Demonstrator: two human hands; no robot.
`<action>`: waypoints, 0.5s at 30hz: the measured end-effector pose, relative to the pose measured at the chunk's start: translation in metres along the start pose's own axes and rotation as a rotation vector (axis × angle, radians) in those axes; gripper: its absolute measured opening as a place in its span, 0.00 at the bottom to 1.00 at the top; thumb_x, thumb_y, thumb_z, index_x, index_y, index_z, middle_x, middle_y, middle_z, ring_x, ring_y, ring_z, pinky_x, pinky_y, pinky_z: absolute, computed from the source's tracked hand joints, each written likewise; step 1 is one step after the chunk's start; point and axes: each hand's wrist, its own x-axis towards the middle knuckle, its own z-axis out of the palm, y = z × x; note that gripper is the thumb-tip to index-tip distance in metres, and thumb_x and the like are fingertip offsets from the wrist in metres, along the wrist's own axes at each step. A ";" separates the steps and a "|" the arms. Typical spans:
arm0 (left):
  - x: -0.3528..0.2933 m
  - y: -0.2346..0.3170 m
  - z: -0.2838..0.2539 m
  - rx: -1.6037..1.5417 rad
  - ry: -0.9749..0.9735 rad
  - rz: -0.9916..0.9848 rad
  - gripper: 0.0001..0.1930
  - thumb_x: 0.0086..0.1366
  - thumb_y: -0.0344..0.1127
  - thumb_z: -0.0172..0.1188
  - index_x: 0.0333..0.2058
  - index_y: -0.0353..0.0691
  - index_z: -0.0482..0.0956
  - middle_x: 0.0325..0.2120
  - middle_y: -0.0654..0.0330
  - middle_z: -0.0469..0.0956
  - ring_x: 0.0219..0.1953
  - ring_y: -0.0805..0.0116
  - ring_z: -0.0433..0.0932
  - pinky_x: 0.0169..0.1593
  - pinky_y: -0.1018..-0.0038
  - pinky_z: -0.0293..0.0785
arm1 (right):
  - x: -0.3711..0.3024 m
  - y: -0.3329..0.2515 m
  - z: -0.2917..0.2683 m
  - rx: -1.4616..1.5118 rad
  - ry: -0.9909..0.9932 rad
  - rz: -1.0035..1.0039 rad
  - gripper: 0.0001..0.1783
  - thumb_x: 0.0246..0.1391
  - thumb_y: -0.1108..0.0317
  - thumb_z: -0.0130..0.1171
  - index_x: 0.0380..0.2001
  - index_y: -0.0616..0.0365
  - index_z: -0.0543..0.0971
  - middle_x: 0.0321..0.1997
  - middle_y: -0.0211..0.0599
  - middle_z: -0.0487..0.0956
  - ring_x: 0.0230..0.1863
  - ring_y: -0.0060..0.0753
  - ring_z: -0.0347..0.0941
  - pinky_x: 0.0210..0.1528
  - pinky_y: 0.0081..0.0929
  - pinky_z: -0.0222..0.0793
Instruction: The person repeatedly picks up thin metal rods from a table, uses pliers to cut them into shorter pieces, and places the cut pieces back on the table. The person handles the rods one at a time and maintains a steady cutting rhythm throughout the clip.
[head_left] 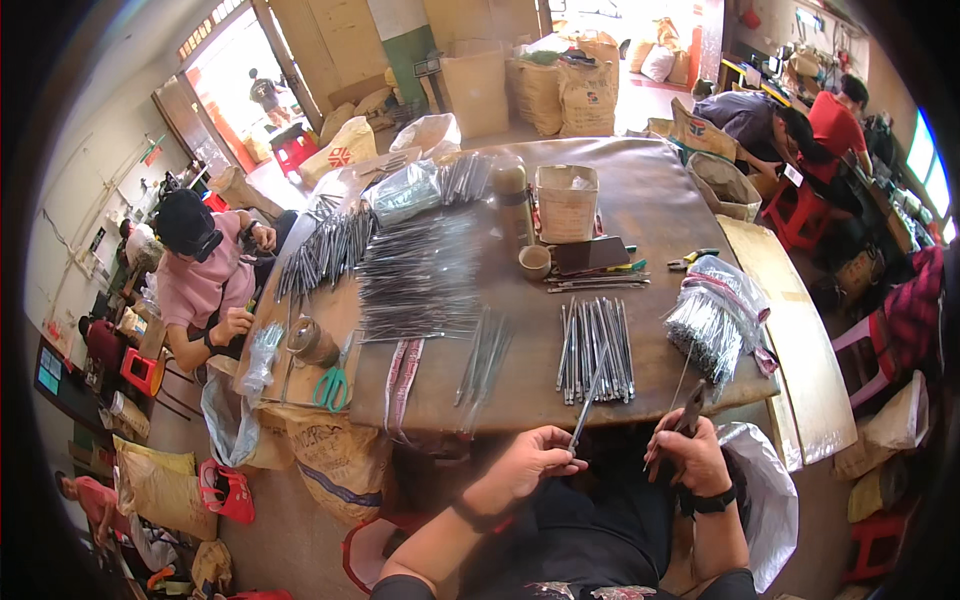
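Observation:
My left hand [530, 465] pinches the lower end of a thin grey metal rod [590, 400], which slants up over the table's front edge. In my right hand [695, 460] is a pair of pliers [690, 412], jaws pointing up. A thin wire-like strand [682, 375] rises beside the pliers; whether my fingers hold it I cannot tell. Just beyond my hands lies a neat row of similar rods [597, 360]. To its right, a clear plastic bag [725, 285] holds a thick bundle of silvery rods [703, 325].
Heaps of dark rods [420, 280] cover the table's left part. Green-handled scissors [331, 388] and a twine spool [312, 342] lie near a co-worker in pink [195, 285]. A phone [590, 256], a cup [534, 262], a tub [566, 205] and yellow-handled pliers [692, 259] stand farther back.

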 end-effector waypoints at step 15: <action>0.010 -0.019 0.027 0.055 -0.234 -0.004 0.12 0.57 0.19 0.59 0.38 0.36 0.68 0.29 0.59 0.75 0.32 0.65 0.81 0.37 0.73 0.82 | -0.001 0.012 0.028 -0.058 0.026 -0.115 0.08 0.52 0.77 0.60 0.34 0.61 0.70 0.29 0.42 0.80 0.30 0.31 0.79 0.32 0.25 0.76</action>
